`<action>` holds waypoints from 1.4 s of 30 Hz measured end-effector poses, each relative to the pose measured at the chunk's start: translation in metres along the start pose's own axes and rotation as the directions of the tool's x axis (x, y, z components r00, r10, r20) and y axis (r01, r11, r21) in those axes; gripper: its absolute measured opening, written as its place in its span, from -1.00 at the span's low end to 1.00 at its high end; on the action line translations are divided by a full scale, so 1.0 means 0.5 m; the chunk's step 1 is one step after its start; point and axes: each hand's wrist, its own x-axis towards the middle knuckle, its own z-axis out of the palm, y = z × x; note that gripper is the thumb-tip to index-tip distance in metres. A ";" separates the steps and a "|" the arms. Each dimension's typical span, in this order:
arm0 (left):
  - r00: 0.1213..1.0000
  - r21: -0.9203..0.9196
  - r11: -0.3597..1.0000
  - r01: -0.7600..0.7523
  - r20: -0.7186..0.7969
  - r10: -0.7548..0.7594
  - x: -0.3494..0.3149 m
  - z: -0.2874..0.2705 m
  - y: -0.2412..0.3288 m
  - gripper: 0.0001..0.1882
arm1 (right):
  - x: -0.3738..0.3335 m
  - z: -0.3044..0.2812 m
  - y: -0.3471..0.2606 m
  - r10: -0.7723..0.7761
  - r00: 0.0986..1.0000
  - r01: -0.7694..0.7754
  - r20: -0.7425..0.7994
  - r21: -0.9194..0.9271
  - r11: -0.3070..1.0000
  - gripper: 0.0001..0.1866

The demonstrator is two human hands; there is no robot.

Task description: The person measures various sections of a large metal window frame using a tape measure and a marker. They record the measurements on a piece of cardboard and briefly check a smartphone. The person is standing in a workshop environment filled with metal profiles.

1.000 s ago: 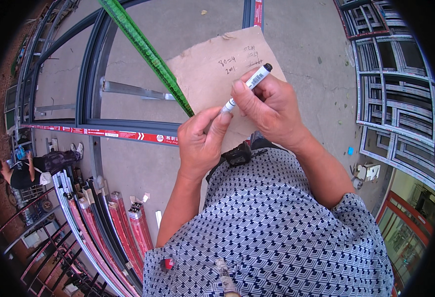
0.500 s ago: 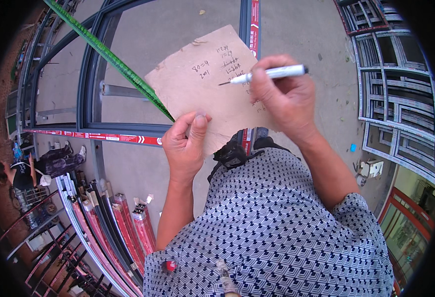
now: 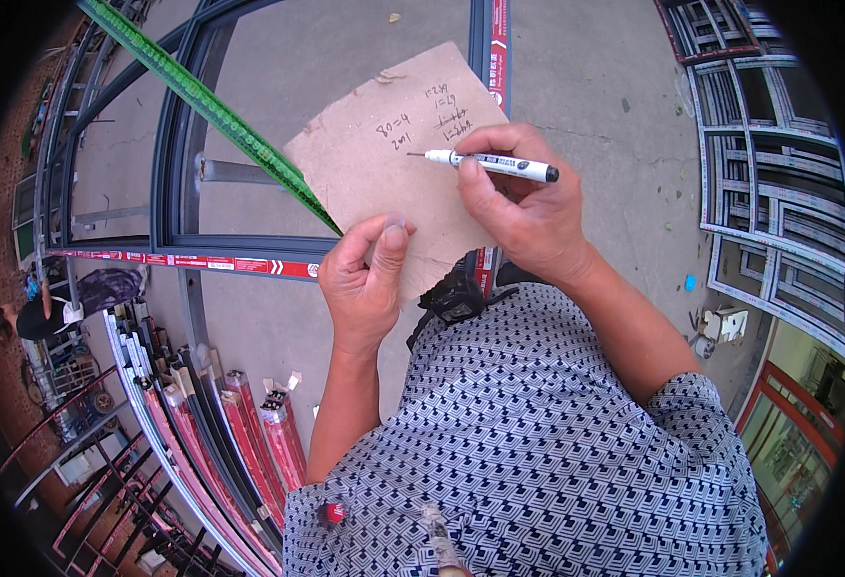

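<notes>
Between the thumb and fingers of my left hand is the lower edge of a torn piece of brown cardboard with handwritten figures on it. My right hand is closed round a white marker pen, uncapped, its dark tip pointing left over the cardboard just below the writing. Whether the tip touches is hard to tell. A green tape measure blade slants from the upper left down to the cardboard's edge beside my left hand. Its lower end is hidden, so I cannot tell if that hand grips it too.
A dark grey metal frame with red-and-white tape lies beyond my hands. Bundled red and black profiles stand at lower left, near another person. Stacked window frames line the right side. A small white box sits on the floor.
My right hand has shifted left and slightly down with the marker, now tilted down to the right. The left hand and cardboard barely moved. The person at far left has changed posture.
</notes>
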 end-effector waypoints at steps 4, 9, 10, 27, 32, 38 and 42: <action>1.000 0.006 1.000 0.005 0.006 -0.005 -0.001 -0.001 0.000 -0.71 | 0.002 0.001 0.001 -0.048 0.999 0.048 0.002 -0.051 0.998 -0.85; 1.000 0.028 1.000 0.004 0.009 -0.004 0.000 0.001 0.001 -0.72 | 0.003 0.002 0.003 -0.082 0.997 0.083 0.013 -0.075 0.994 -0.84; 1.000 0.022 1.000 0.008 0.011 -0.008 0.000 0.002 0.001 -0.72 | 0.004 0.001 0.004 -0.094 0.996 0.094 0.014 -0.079 0.992 -0.83; 0.999 0.011 0.999 -0.038 -0.032 0.038 0.002 0.002 -0.009 -0.69 | 0.003 0.002 0.003 0.047 0.998 -0.047 0.046 0.010 0.999 -0.88; 0.999 0.025 0.999 -0.038 -0.036 0.039 0.003 0.001 -0.009 -0.68 | 0.002 0.000 0.001 0.088 0.996 -0.091 0.031 0.100 0.991 -0.87; 1.000 0.028 1.000 -0.010 -0.018 0.010 0.000 -0.003 -0.002 -0.70 | 0.004 -0.002 -0.006 0.074 0.997 -0.076 0.025 0.083 0.994 -0.87; 1.000 0.034 0.999 0.016 -0.004 -0.016 -0.001 -0.004 0.001 -0.71 | 0.004 -0.001 -0.006 0.042 0.999 -0.043 0.019 0.058 0.997 -0.87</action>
